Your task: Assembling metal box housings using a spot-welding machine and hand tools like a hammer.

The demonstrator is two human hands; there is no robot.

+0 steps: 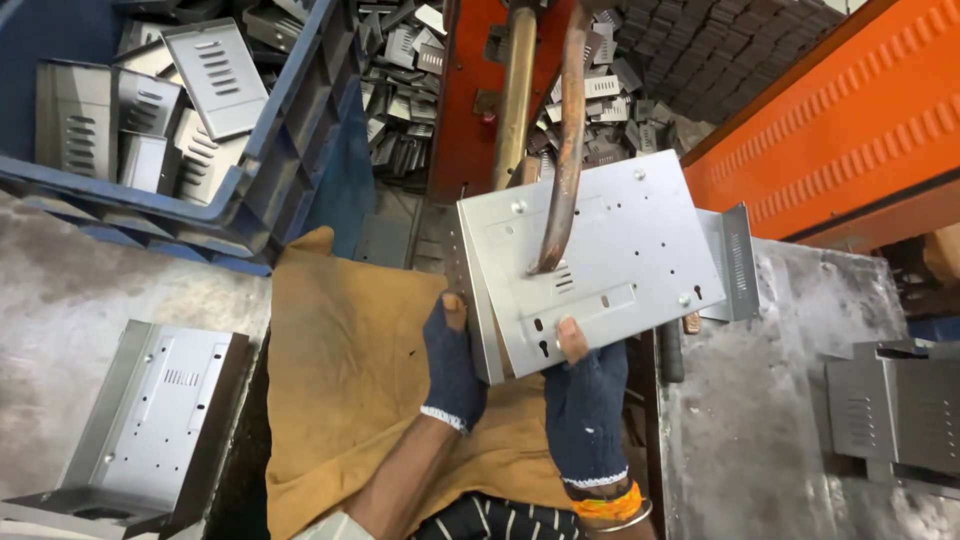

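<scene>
Resting tilted at the centre of the view, a grey folded sheet-metal panel with slots and small holes point(600, 260) is held up from below by two hands in dark blue knitted fingerless gloves. A curved copper-coloured rod point(565, 150) comes down from twelve o'clock and its tip touches the panel's face near the middle. The left hand point(453, 360) grips the panel's lower left edge at about seven o'clock, fingers closed around the folded rim with the thumb on top. The right hand point(583, 400) holds the bottom edge at six o'clock, its thumb pressed on the face; its other fingers are hidden behind the metal.

Under the hands lies a mustard-yellow cloth point(350, 380). At eight o'clock a similar grey metal housing point(150, 420) sits on a worn grey worktop point(70, 300). At ten o'clock a blue plastic crate point(290, 140) holds louvred metal pieces point(215, 75). An orange machine body point(840, 130) runs along two o'clock, and more grey parts point(895, 410) sit at four o'clock.
</scene>
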